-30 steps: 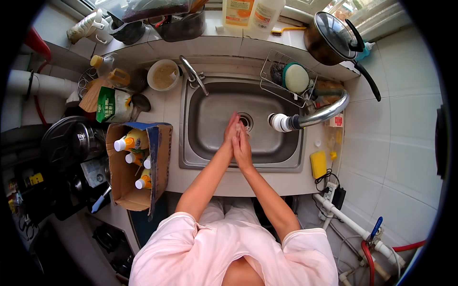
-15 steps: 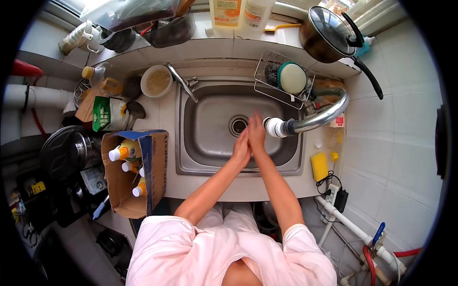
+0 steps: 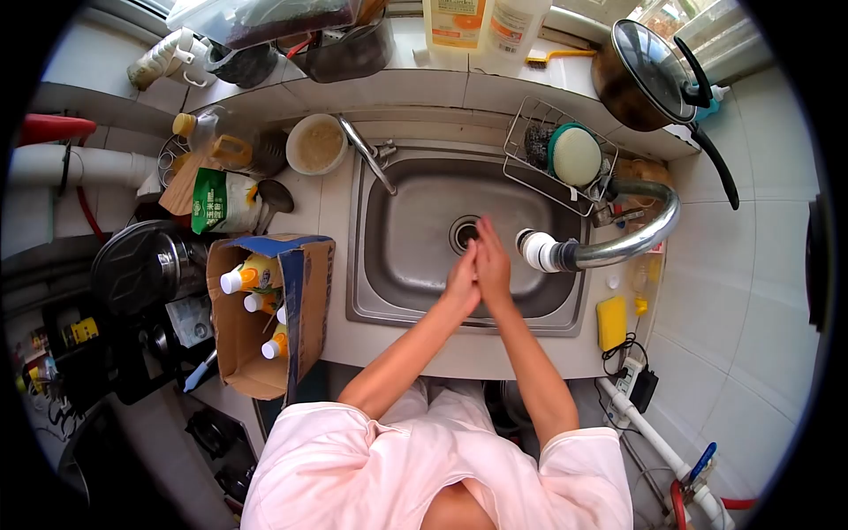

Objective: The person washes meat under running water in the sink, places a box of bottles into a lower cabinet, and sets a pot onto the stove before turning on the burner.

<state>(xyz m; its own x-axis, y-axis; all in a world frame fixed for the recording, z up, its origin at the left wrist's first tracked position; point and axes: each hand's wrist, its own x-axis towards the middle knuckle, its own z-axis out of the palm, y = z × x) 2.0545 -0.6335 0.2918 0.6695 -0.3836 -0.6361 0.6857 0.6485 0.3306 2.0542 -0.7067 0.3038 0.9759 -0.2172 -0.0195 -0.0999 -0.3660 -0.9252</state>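
Observation:
My left hand and my right hand are pressed palm to palm above the front part of the steel sink. The fingers of both look stretched out, and no object shows between them. Just beyond the fingertips is the round drain. To the right of my hands, the white end of the curved faucet hangs over the basin. I cannot make out any running water. A smaller tap reaches over the sink's back left corner.
A wire rack with a round scrubber sits at the back right. A yellow sponge lies right of the sink. On the left stand a cardboard box of bottles and a bowl. A lidded pot rests on the ledge.
My hands slid against each other, the right one reaching forward and then drawing back a little. The whole view has shifted slightly.

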